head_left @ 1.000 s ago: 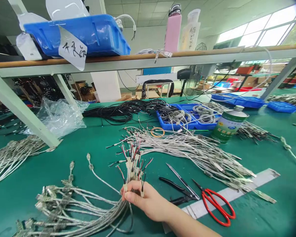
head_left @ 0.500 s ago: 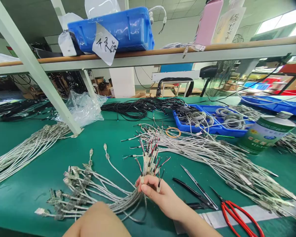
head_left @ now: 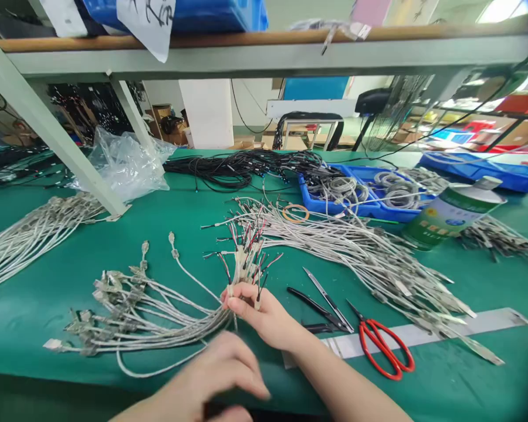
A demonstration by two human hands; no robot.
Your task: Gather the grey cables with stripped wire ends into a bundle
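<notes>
My right hand [head_left: 264,316] is closed around a bundle of white USB cables [head_left: 176,331], with fingers and thumb pinching it near the stripped ends. Red, black and white wire ends [head_left: 246,252] fan out above that hand. To the left, the cables' USB plugs [head_left: 110,310] lie spread on the green table. Below the bundle, my left hand [head_left: 220,375] is smeared by motion; its thumb and fingers are apart and nothing shows between them. One cable of the bundle loops low towards this hand.
Red-handled scissors [head_left: 385,346], tweezers [head_left: 328,299] and black-handled cutters [head_left: 317,305] lie right of my hands, beside a steel ruler [head_left: 497,321]. More white cables [head_left: 334,240], blue bins [head_left: 321,205] and a green can [head_left: 453,214] stand behind. A shelf [head_left: 264,61] spans overhead.
The view has tilted down, so everything sits higher in it. My left hand's fingers have come into view below the bundle. One cable's loop has swung out to the left.
</notes>
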